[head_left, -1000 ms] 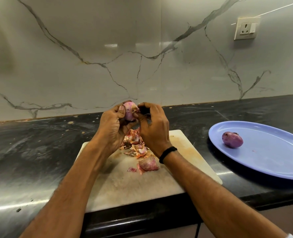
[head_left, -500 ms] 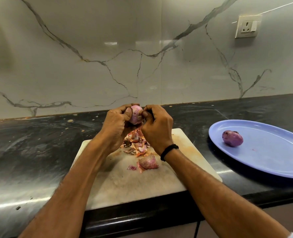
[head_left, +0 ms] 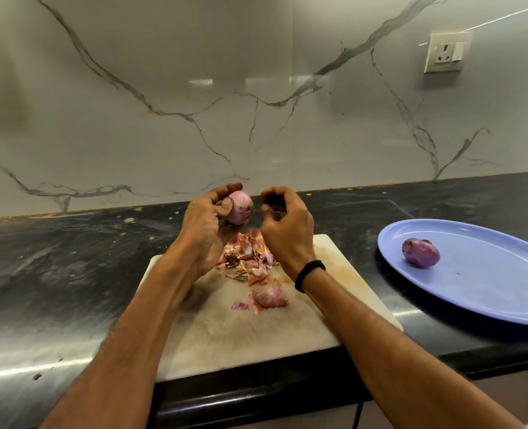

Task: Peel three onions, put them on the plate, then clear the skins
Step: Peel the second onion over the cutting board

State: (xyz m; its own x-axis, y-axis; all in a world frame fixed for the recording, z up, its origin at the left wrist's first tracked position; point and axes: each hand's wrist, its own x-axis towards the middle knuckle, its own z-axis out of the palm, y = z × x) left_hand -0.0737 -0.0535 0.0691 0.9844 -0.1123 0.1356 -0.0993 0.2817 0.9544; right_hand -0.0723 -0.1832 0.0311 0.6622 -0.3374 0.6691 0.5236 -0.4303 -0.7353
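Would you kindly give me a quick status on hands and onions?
Left hand grips pale onion; right hand curled, apart from it. Peeled onion on blue plate. Unpeeled onion and skins on cutting board.

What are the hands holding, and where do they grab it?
The left hand grips the onion round one side. The right hand is curled beside it, not touching; whether it holds anything cannot be told.
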